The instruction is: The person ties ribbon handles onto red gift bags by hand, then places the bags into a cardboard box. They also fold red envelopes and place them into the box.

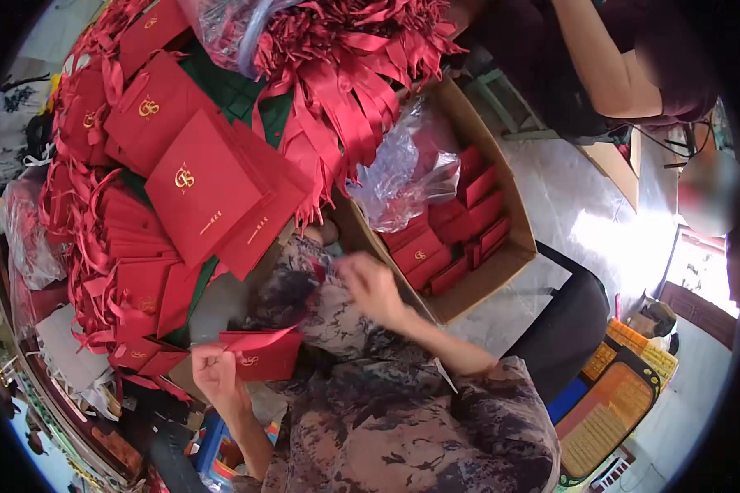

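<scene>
My left hand (pixel 215 371) is closed at the left edge of a small red paper bag (pixel 270 361) with a gold logo, held over my lap. A red ribbon (pixel 263 338) runs from my left fingers across the bag's top. Up and to the right, my right hand (pixel 372 287) is raised over my patterned clothing, apart from the bag, its fingers curled together. What they pinch, if anything, I cannot tell. In front of me, larger red bags (pixel 201 185) with the same gold logo lie stacked on the table.
Bundles of red ribbon (pixel 321 123) hang over the table edge. A cardboard box (pixel 514 193) at my right holds red bags and clear plastic (pixel 411 172). Another person (pixel 608 74) is at the upper right. A black chair (pixel 563 316) stands beside me.
</scene>
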The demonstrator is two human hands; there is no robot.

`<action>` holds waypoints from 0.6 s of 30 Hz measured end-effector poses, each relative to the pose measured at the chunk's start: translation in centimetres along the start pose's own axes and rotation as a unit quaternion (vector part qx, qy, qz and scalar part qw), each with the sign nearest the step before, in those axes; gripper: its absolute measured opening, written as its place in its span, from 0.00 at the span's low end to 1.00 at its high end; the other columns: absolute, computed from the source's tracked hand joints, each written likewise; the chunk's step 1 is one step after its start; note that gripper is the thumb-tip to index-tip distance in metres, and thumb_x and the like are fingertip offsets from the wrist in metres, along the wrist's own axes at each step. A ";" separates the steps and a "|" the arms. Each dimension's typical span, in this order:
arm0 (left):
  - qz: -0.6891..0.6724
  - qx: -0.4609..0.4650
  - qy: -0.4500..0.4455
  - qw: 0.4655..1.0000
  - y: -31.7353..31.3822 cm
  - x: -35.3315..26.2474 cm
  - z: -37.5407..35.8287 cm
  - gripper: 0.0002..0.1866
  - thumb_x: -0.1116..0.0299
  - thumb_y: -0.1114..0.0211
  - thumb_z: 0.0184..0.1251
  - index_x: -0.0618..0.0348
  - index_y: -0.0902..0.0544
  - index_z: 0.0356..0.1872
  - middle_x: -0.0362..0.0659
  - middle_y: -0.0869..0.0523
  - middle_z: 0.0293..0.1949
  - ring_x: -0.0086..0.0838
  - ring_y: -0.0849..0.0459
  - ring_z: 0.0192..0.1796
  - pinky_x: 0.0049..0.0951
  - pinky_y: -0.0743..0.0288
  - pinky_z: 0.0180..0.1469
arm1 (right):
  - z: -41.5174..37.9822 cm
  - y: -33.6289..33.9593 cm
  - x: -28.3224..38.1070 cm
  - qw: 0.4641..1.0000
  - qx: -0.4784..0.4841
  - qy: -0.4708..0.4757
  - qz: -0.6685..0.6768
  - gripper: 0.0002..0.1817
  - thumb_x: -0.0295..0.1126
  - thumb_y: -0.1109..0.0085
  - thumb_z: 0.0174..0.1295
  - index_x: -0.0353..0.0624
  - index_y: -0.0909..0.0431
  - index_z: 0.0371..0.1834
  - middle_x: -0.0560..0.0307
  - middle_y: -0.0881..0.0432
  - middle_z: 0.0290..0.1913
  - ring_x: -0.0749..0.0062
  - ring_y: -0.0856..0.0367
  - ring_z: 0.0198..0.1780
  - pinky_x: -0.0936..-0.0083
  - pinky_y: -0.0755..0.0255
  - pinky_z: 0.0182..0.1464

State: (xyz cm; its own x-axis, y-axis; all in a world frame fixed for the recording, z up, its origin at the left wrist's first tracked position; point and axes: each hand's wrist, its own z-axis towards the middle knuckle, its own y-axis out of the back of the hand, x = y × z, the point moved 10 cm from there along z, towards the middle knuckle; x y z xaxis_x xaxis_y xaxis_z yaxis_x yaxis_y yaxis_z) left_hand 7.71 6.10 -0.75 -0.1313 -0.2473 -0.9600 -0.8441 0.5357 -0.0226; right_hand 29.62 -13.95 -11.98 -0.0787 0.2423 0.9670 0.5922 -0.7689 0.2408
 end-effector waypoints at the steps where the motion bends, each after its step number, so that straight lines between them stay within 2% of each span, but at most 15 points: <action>1: -0.009 -0.012 -0.001 1.000 0.4 0.2 -0.2 0.07 0.82 0.39 0.69 0.60 0.27 0.41 0.40 0.23 0.39 0.24 0.22 0.37 0.25 0.27 0.43 | 1.8 0.6 -3.0 0.996 -0.048 0.022 -0.065 0.08 0.26 0.47 0.69 0.36 0.20 0.45 0.38 0.17 0.36 0.39 0.17 0.39 0.56 0.24 0.40; 2: -0.018 -0.024 -0.001 1.000 1.0 0.5 -0.5 0.07 0.81 0.39 0.70 0.60 0.27 0.41 0.40 0.23 0.39 0.23 0.23 0.37 0.25 0.27 0.43 | 3.7 -0.1 -7.9 0.984 -0.025 -0.008 -0.175 0.09 0.25 0.48 0.69 0.35 0.20 0.47 0.37 0.15 0.41 0.45 0.13 0.40 0.55 0.22 0.41; 3: -0.015 -0.025 0.000 1.000 1.3 1.0 -0.8 0.07 0.81 0.39 0.70 0.60 0.27 0.41 0.40 0.23 0.39 0.23 0.23 0.37 0.25 0.27 0.43 | 5.1 -1.5 -13.8 0.971 0.010 -0.077 -0.226 0.09 0.26 0.48 0.67 0.38 0.19 0.46 0.37 0.14 0.43 0.44 0.13 0.42 0.53 0.21 0.42; 5: 0.027 -0.071 -0.011 0.997 2.8 1.7 -1.3 0.06 0.82 0.37 0.67 0.62 0.25 0.38 0.43 0.22 0.39 0.24 0.20 0.38 0.25 0.21 0.46 | 8.0 -5.0 -18.4 0.931 0.102 -0.130 -0.325 0.10 0.29 0.48 0.66 0.42 0.18 0.45 0.38 0.14 0.45 0.45 0.13 0.42 0.52 0.20 0.43; 6: 0.029 -0.073 -0.010 0.997 2.4 1.7 -1.4 0.06 0.82 0.37 0.67 0.62 0.25 0.38 0.43 0.22 0.39 0.24 0.20 0.38 0.25 0.21 0.46 | 8.3 -6.4 -19.7 0.931 0.105 -0.131 -0.323 0.10 0.29 0.48 0.66 0.42 0.18 0.45 0.38 0.14 0.45 0.45 0.13 0.42 0.52 0.20 0.43; 7: 0.021 -0.064 0.006 0.998 1.6 1.9 -1.5 0.06 0.81 0.36 0.66 0.62 0.25 0.38 0.42 0.22 0.39 0.24 0.20 0.39 0.26 0.20 0.46 | 8.0 -8.5 -21.6 0.923 0.145 -0.146 -0.324 0.12 0.32 0.47 0.66 0.43 0.19 0.49 0.40 0.14 0.46 0.47 0.13 0.45 0.53 0.20 0.46; 11: 0.030 -0.059 0.027 0.997 1.5 3.1 -1.5 0.08 0.78 0.33 0.66 0.62 0.24 0.39 0.42 0.22 0.40 0.24 0.20 0.41 0.30 0.15 0.46 | 5.1 -14.7 -27.5 0.871 0.302 -0.206 -0.327 0.28 0.48 0.42 0.66 0.47 0.24 0.66 0.48 0.12 0.51 0.52 0.15 0.56 0.58 0.20 0.57; 14: 0.029 -0.066 0.029 0.997 1.5 3.7 -1.3 0.08 0.78 0.33 0.66 0.62 0.24 0.40 0.42 0.22 0.40 0.25 0.20 0.42 0.30 0.15 0.45 | 3.6 -14.4 -26.5 0.870 0.301 -0.211 -0.328 0.27 0.47 0.43 0.66 0.47 0.24 0.65 0.48 0.13 0.50 0.52 0.14 0.56 0.58 0.20 0.57; 18: 0.050 -0.078 0.049 0.995 1.9 4.1 -0.8 0.08 0.77 0.33 0.67 0.62 0.26 0.40 0.43 0.22 0.38 0.26 0.19 0.36 0.27 0.16 0.41 | 0.8 -15.5 -28.3 0.874 0.288 -0.222 -0.323 0.25 0.46 0.43 0.67 0.46 0.24 0.63 0.47 0.13 0.49 0.52 0.14 0.54 0.58 0.20 0.55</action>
State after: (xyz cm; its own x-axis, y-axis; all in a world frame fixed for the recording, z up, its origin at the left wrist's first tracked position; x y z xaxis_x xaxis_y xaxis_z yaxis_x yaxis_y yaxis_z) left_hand 5.18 5.44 -4.49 -0.2626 -0.2803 -0.9233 -0.8932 0.4326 0.1227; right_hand 23.26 -8.39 -43.14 -0.3031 0.8195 0.4863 0.8546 0.0079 0.5193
